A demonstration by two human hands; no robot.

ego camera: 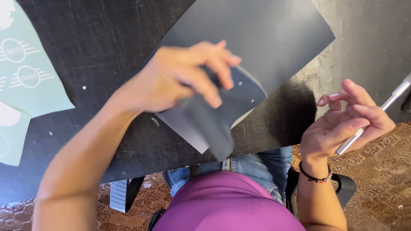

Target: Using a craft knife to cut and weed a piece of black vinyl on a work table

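Note:
My left hand (184,75) pinches a dark grey strip (209,124) that is peeling up from the near corner of a large dark grey sheet (265,34) lying on the black worktable (98,55). The strip hangs down blurred over the table's front edge, and a pale backing shows beneath it. My right hand (346,122) hovers off the table's right front corner, palm up with fingers loosely spread, a slim silver pen-shaped tool (372,119) tucked between them. A dark beaded bracelet circles that wrist.
Pale green sheets with white round cut designs (25,72) lie at the table's left edge. The table's surface is scratched and flecked white. Below are my purple top, jeans, a chair part and patterned brown floor (385,171).

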